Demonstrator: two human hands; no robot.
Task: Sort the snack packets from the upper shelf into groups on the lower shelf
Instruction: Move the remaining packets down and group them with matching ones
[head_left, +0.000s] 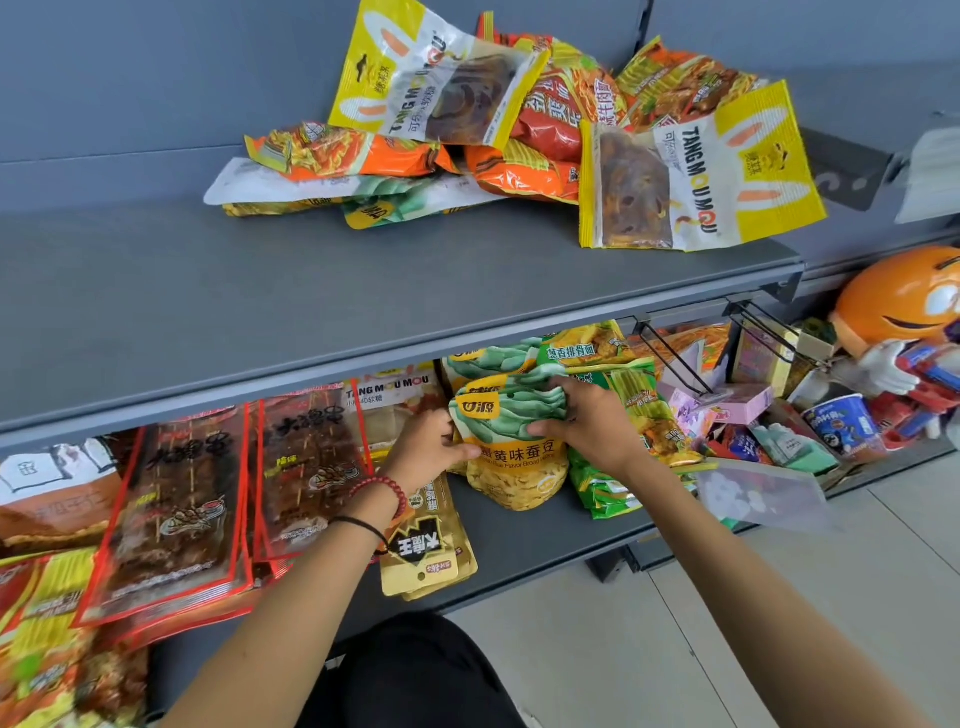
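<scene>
Grey shop shelving fills the view, with an upper shelf (311, 291) far and a lower shelf (545, 540) near. The unsorted pile of packets (519, 130) lies on the upper shelf toward the right. On the lower shelf both hands hold a green-and-yellow broad bean packet (514, 467). The left hand (431, 447) pinches its left edge, and the fingers of the right hand (592, 421) curl over its top right corner.

The packet stands between the gold packets (426, 551) on its left and the green stick-snack packets (639, 415) on its right. More of its own kind (493, 358) sit just behind it. This looks like the placing step.

To do it well:
- Seat the packet squarely on its own stack, label facing out, so that it does not slide onto the gold packets.
- Push it back until it touches the matching ones.
- Keep its right edge off the green stick snacks, which already crowd it.
- Let go with one hand first and steady it with the other, since the bag is puffy and may tip.

One similar green packet (400, 202) shows under the pile above.
</scene>
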